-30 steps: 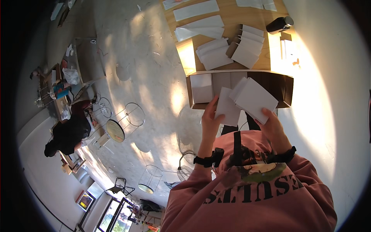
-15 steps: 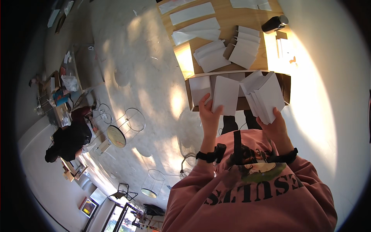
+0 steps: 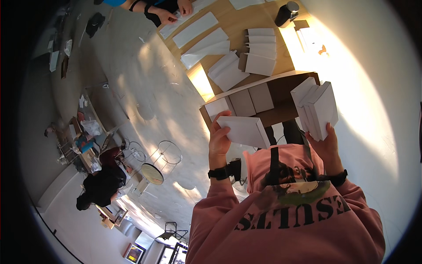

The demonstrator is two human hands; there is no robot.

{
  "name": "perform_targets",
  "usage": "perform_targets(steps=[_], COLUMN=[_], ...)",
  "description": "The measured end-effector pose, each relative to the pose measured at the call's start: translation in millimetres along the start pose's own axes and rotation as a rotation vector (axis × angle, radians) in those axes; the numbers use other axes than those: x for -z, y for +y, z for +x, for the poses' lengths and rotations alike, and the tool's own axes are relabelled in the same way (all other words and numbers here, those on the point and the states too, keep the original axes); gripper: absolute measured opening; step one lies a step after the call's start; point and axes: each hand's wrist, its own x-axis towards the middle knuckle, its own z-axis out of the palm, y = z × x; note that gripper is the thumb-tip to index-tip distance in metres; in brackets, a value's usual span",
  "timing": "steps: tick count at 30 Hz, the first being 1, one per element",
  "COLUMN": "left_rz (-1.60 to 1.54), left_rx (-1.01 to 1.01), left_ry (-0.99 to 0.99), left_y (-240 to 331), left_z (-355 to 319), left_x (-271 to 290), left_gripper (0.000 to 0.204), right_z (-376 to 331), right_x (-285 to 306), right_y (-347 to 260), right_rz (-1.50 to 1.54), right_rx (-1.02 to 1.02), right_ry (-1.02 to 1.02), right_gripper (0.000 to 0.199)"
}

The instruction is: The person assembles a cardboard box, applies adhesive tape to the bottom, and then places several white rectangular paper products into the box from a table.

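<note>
My left hand [image 3: 220, 137] is closed on the end of one flat white box [image 3: 244, 129], which is tilted in front of me. On the right, my right hand [image 3: 326, 144] grips a small stack of similar white boxes [image 3: 317, 108], fanned slightly apart, with its fingers at the lower end. Just beyond both hands is an open brown cardboard carton [image 3: 290, 110]. Several flat boxes [image 3: 242, 104], white and greyish, lie side by side in its left half. The carton's right part shows bare brown cardboard.
Beyond the carton, a wooden table [image 3: 233, 20] bears fanned white boxes [image 3: 260, 64], another white pile [image 3: 228, 71] and white sheets [image 3: 205, 48]. A black bottle [image 3: 285, 15] stands far right. Another person's hands [image 3: 169, 16] work at the far left edge. A seated person [image 3: 103, 187] and round-topped stool [image 3: 152, 174] are left.
My hands have moved apart, and the left one's box has swung from upright to slanting sideways. The carton's contents now show between them. Another person's hands have come into view at the top.
</note>
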Motion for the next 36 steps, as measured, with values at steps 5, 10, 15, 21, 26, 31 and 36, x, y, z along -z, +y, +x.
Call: perform_targets(steps=[5, 10, 15, 21, 26, 31, 36], left_rz=[0.119, 0.207, 0.253, 1.253, 2.031, 2.232, 2.227], left_rx=[0.130, 0.186, 0.206, 0.148, 0.271, -0.186, -0.458], left_ry=[0.299, 0.488, 0.584, 0.707, 0.644, -0.087, -0.440], left_y=[-16, -51, -85, -105, -89, -90, -113], left_z=[14, 33, 60, 66, 68, 81, 104], left_x=[-7, 11, 32, 54, -30, -21, -1], left_gripper=[0.045, 0.042, 0.041, 0.046, 0.040, 0.034, 0.024], right_z=[-2, -4, -5, 0, -3, 1, 4], right_x=[13, 17, 16, 18, 24, 26, 27], right_y=[-6, -14, -21, -21, -31, -30, -28], right_rz=[0.065, 0.149, 0.161, 0.164, 0.162, 0.148, 0.117], right_rx=[0.040, 0.064, 0.102, 0.061, 0.070, 0.042, 0.033], right_ry=[0.010, 0.017, 0.056, 0.024, 0.029, 0.036, 0.047], right_gripper=[0.048, 0.047, 0.048, 0.047, 0.044, 0.047, 0.049])
